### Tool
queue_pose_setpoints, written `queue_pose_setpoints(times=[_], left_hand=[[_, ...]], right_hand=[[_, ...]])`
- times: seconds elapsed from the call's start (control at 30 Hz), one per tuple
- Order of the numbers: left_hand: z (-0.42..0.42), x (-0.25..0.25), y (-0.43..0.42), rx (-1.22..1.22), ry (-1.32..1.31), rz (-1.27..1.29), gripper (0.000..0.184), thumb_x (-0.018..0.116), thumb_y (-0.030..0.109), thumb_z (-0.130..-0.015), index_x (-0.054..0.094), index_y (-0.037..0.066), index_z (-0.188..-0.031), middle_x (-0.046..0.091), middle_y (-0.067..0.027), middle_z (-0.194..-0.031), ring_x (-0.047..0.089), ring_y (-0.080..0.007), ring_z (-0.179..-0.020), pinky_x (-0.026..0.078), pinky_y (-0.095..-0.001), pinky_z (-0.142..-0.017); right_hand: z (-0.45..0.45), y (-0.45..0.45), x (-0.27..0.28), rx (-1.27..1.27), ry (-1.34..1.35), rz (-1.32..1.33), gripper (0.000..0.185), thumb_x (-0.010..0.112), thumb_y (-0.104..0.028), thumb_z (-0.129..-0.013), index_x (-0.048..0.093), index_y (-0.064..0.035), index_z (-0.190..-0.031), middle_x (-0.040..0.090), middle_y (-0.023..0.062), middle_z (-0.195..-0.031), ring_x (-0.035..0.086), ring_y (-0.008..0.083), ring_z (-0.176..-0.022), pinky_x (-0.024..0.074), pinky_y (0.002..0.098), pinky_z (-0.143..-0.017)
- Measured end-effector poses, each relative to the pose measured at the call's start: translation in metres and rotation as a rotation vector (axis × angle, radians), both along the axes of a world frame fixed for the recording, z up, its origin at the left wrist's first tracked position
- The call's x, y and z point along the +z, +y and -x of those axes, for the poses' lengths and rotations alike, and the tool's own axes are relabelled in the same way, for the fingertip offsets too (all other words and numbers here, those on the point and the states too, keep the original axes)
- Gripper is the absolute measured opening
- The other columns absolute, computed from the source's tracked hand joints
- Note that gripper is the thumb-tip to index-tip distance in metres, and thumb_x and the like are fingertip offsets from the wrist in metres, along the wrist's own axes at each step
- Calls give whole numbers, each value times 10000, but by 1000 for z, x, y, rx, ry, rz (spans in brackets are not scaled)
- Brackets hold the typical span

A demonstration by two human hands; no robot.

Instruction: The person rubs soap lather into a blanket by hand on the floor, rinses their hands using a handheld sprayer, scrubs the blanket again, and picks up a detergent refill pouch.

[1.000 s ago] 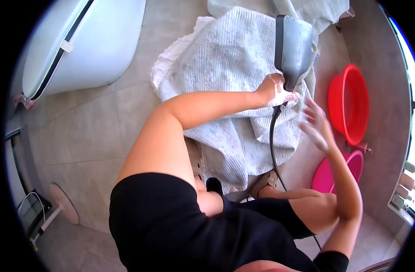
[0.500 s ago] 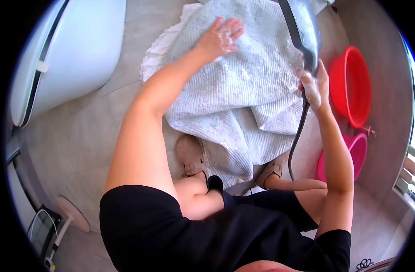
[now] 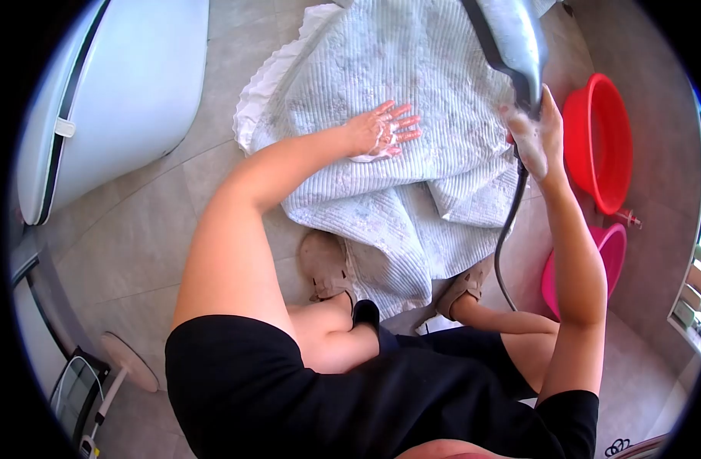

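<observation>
My left hand [image 3: 382, 131] lies on a pale blue-grey quilted bedspread [image 3: 411, 69] with its fingers spread, white suds on its back and fingers. The bedspread has ribbed stitching, a faint floral pattern and a white ruffled edge at the left. My right hand [image 3: 540, 141], also sudsy, is wrapped round the handle of a grey hand-held shower head [image 3: 515, 46], raised over the bedspread's right side. Its far end runs out of view at the top. From the handle a dark hose [image 3: 506, 237] hangs down towards my leg.
Beside the right wall stand a red basin [image 3: 597, 145] and a pink basin [image 3: 613, 256], both tipped on their sides. A white bathtub-like fixture [image 3: 151, 69] fills the upper left. My beige clogs [image 3: 322, 264] border the bedspread's near folds. Grey tiles [image 3: 167, 237] cover the floor.
My left hand has slid nearer to me across the bedspread, fingers still spread. The right hand keeps hold of the shower head, which has barely shifted.
</observation>
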State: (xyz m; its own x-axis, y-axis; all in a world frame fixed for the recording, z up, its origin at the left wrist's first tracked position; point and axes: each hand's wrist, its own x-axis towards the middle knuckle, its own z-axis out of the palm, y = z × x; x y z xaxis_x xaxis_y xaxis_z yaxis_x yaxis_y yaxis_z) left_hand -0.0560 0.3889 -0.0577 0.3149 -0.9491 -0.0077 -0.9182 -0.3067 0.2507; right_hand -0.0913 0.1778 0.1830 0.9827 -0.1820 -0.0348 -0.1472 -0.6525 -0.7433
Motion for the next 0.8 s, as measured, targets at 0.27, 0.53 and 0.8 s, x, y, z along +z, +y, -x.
queue_pose_setpoints(times=[0.27, 0.53, 0.8], left_hand=[[-15, 28, 4, 87, -183, -188, 585, 281, 522, -892, 174, 254, -1401, 114, 9, -1474, 80, -192, -1358, 3, -463, -1081], [-41, 33, -3, 384, -535, -278, 505, 336, 361, -896, 259, 231, -1378, 169, -14, -1462, 120, -217, -1349, 49, -443, -1076], [-48, 26, -95, 955, 514, 380, 255, 367, 188, -885, 563, 68, -996, 539, -157, -1131, 557, -282, -997, 468, -405, -817]], right_hand=[[-6, -11, 4, 54, -22, -8, 428, 632, -214, -694, 484, 17, -1023, 536, 69, -712, 520, 103, -527, 463, 269, -522], [19, -55, -9, 57, 251, 212, 514, 591, -224, -670, 476, 31, -1102, 557, 147, -801, 564, 171, -593, 481, 280, -580], [30, -60, -14, 150, 218, 91, 504, 614, -264, -655, 491, 26, -1049, 543, 107, -770, 534, 154, -579, 455, 268, -564]])
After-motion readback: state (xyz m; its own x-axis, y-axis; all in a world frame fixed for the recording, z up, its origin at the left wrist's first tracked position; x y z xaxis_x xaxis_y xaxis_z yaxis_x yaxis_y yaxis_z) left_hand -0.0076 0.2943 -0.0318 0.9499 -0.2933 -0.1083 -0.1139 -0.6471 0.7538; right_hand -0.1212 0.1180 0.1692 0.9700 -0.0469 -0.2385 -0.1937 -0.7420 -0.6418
